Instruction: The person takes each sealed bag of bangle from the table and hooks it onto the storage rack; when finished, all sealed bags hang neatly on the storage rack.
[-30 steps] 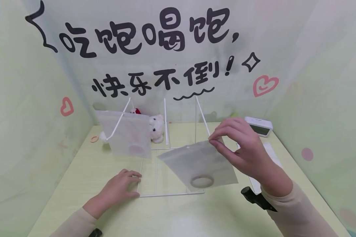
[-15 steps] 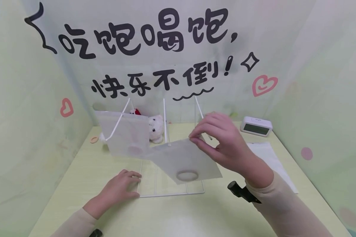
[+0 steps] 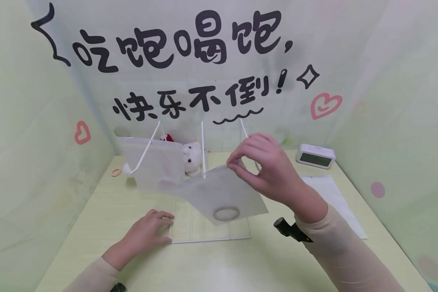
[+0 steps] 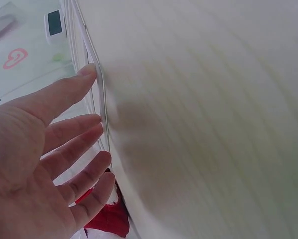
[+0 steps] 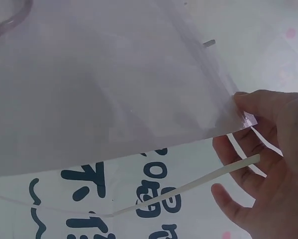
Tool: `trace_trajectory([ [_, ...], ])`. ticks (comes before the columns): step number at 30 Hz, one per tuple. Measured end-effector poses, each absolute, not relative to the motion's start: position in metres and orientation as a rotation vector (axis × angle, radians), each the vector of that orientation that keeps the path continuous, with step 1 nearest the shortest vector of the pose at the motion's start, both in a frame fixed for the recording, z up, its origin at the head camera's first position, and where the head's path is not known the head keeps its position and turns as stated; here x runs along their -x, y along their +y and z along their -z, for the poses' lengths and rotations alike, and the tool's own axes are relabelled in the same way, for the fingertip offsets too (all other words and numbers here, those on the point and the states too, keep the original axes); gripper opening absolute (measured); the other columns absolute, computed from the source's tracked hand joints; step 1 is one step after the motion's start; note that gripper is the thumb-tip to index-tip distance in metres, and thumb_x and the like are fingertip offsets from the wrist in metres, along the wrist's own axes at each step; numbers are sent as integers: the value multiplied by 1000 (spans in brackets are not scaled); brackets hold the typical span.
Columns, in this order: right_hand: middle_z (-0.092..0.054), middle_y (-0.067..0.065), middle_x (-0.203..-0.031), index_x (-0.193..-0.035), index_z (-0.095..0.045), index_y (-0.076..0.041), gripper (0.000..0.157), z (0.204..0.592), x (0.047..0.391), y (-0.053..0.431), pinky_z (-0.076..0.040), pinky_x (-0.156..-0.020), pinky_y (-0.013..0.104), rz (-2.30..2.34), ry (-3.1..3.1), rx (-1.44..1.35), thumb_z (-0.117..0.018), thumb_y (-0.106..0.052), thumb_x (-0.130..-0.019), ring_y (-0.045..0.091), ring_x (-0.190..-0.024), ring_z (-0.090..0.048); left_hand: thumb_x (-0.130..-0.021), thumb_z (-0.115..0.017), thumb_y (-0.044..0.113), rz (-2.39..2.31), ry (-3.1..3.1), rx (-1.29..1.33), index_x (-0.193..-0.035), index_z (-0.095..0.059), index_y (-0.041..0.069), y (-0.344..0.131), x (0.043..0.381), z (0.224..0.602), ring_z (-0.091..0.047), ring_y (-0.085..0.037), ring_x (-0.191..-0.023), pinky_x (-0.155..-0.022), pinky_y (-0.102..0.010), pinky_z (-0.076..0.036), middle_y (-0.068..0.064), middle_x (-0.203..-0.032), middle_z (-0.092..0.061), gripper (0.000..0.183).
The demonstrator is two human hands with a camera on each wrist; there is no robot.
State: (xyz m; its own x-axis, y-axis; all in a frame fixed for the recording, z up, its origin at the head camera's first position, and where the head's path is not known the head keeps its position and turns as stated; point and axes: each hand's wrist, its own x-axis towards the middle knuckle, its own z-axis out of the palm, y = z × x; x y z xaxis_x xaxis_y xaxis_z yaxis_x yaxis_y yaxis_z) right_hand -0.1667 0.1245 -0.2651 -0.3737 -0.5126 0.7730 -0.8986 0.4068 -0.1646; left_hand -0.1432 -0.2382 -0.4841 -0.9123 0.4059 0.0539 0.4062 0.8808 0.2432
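My right hand (image 3: 268,174) pinches the top corner of a translucent zip bag (image 3: 204,198) between thumb and forefinger. A pale ring (image 3: 226,220) shows at the bag's lower part. The bag's upper edge meets the tip of the middle prong (image 3: 203,150) of a white wire rack (image 3: 211,241); in the right wrist view, a prong tip (image 5: 209,44) shows at that edge. Whether it passes through a hole, I cannot tell. A similar bag (image 3: 160,162) hangs on the left prong. My left hand (image 3: 142,233), fingers extended, touches the left side of the rack's base.
A white plush toy (image 3: 192,156) sits behind the rack, with something red (image 3: 169,138) beside it. On the right stand a white digital clock (image 3: 315,156) and a flat white sheet or bag (image 3: 337,202). An orange ring (image 3: 116,172) lies at the left.
My right hand has moved left with the bag, bringing its upper edge to the middle prong; the last half second shows only a small shift. The left hand has stayed in place.
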Motion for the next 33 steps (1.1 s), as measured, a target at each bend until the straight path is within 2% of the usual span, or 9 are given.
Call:
trace_trajectory([
  [9, -74, -10, -85, -91, -76, -18, 7, 261, 169, 122, -45, -103, 47, -728, -2190, -1022, -79, -13, -88, 10, -83, -63, -73, -92, 33, 387, -3061, 644, -116, -78, 11, -237, 142, 482, -60, -23, -117, -93, -45, -60, 3, -131, -69, 50],
  [22, -76, -6, -87, -93, -77, -17, 5, 261, 171, 118, -43, -109, 48, -666, -2365, -832, -79, -15, -89, 13, -86, -67, -72, -93, 33, 383, -3070, 637, -116, -78, 12, -235, 141, 482, -60, -24, -117, -92, -46, -60, 3, -133, -68, 51],
  [27, -76, -6, -89, -95, -77, -16, 6, 264, 169, 121, -44, -106, 46, -690, -2367, -846, -79, -15, -90, 14, -89, -68, -72, -92, 33, 373, -3069, 644, -116, -78, 12, -235, 142, 482, -60, -25, -118, -92, -46, -60, 3, -133, -68, 51],
  [33, -75, -3, -96, -99, -75, -13, 8, 266, 165, 133, -51, -96, 40, -808, -2293, -834, -77, -17, -93, 20, -99, -67, -73, -92, 33, 373, -3063, 653, -116, -78, 12, -235, 142, 482, -60, -25, -119, -93, -46, -60, 2, -133, -68, 50],
])
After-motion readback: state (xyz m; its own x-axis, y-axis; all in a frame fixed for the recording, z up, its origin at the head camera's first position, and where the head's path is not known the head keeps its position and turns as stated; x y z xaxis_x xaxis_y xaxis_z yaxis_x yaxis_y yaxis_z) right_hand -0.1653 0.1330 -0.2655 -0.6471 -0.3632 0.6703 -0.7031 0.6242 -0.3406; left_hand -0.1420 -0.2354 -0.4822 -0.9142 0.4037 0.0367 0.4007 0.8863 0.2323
